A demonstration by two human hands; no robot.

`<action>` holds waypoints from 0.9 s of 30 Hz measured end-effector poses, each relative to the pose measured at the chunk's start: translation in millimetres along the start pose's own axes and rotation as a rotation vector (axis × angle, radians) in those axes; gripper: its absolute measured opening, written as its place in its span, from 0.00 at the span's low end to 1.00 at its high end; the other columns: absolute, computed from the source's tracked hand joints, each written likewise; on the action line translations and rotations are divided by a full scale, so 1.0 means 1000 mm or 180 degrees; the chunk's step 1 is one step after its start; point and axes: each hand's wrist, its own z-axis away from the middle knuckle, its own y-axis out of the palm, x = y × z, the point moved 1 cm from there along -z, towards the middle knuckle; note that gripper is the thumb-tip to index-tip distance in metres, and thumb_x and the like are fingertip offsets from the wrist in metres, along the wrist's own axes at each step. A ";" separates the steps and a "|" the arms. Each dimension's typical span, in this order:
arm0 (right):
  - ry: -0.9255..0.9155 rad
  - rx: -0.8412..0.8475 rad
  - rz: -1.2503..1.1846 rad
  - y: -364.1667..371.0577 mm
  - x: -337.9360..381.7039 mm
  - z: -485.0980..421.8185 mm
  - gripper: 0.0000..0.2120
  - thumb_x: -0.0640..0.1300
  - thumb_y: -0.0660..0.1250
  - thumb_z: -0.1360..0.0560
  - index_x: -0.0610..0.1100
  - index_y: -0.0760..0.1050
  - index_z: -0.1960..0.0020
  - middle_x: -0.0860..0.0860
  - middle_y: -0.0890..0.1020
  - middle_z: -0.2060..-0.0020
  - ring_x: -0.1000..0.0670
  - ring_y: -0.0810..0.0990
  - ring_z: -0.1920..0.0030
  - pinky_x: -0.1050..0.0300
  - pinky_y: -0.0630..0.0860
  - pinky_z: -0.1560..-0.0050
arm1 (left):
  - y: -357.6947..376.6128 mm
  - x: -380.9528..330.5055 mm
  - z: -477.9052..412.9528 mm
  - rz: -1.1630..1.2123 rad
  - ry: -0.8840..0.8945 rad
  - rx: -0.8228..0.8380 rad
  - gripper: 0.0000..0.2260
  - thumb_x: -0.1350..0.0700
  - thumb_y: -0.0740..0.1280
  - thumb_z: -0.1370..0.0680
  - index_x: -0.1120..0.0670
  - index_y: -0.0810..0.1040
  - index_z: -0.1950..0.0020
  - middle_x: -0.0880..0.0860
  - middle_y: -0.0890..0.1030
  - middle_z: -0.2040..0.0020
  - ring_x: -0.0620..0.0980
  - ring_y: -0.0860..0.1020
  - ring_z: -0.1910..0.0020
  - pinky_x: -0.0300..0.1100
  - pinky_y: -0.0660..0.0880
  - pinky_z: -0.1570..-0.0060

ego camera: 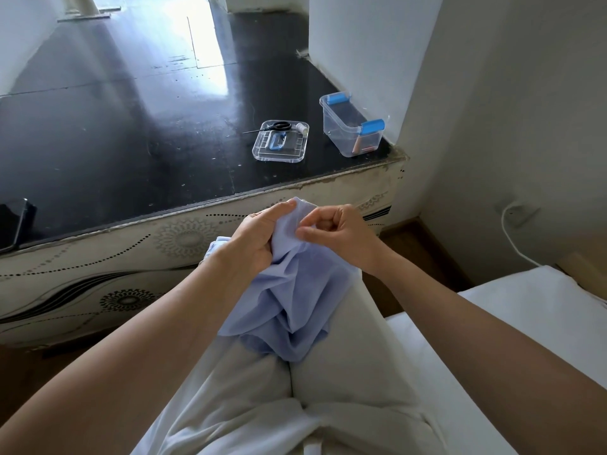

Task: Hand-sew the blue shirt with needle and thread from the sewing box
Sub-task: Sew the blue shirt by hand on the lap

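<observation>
A seated person in white trousers (pixel 345 372) works a blue shirt (pixel 289 300) that lies bunched across the knees, its lower folds falling between the legs. The left hand (pixel 259 234) grips a raised fold of the cloth, fingers curled round it and thumb laid along the top edge. The right hand (pixel 338 231), just beside it, has its fingers curled in, thumb and forefinger pinching the same fold; whether a needle sits between them is too small to tell.

Beyond the knees stands a low platform (pixel 131 142) with a glossy black top and a patterned pale side. A phone (pixel 14 224) lies at its near left edge. Farther right, a clear lid (pixel 279 159) rests on the top, carrying black scissors (pixel 279 126) and a spool of white thread (pixel 301 128). The clear sewing box (pixel 341 139), with blue latches, sits open near the right corner, against the white wall.
</observation>
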 end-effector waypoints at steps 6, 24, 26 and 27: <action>0.0400 0.0851 -0.0179 -0.002 0.000 0.013 0.09 0.49 0.73 0.30 0.44 0.84 0.55 0.34 0.75 0.66 0.41 0.68 0.67 0.55 0.67 0.65 | -0.001 0.001 0.003 0.0031 -0.0117 -0.0126 0.31 0.50 0.79 0.34 0.59 0.76 0.34 0.64 0.79 0.38 0.62 0.80 0.43 0.55 0.77 0.45; 0.0345 -0.0100 -0.0611 -0.030 0.002 0.003 0.07 0.43 0.65 0.21 0.39 0.77 0.51 0.50 0.83 0.62 0.50 0.81 0.60 0.61 0.79 0.58 | 0.007 -0.007 0.045 -0.1851 0.0665 0.0290 0.04 0.54 0.73 0.25 0.52 0.86 0.58 0.54 0.78 0.62 0.49 0.74 0.58 0.39 0.71 0.66; 0.0445 0.0200 -0.0679 -0.027 0.000 0.003 0.07 0.48 0.66 0.22 0.47 0.81 0.55 0.47 0.81 0.58 0.47 0.79 0.56 0.59 0.77 0.55 | 0.006 -0.006 0.046 -0.2055 0.0740 0.0329 0.04 0.52 0.73 0.26 0.51 0.87 0.57 0.53 0.79 0.62 0.49 0.74 0.58 0.40 0.71 0.67; 0.0505 0.0373 -0.0693 -0.026 -0.002 0.002 0.08 0.49 0.66 0.23 0.51 0.81 0.58 0.44 0.80 0.55 0.45 0.77 0.55 0.59 0.75 0.54 | 0.006 -0.006 0.047 -0.2151 0.0816 0.0336 0.04 0.52 0.73 0.26 0.51 0.87 0.58 0.53 0.80 0.62 0.49 0.74 0.58 0.41 0.71 0.66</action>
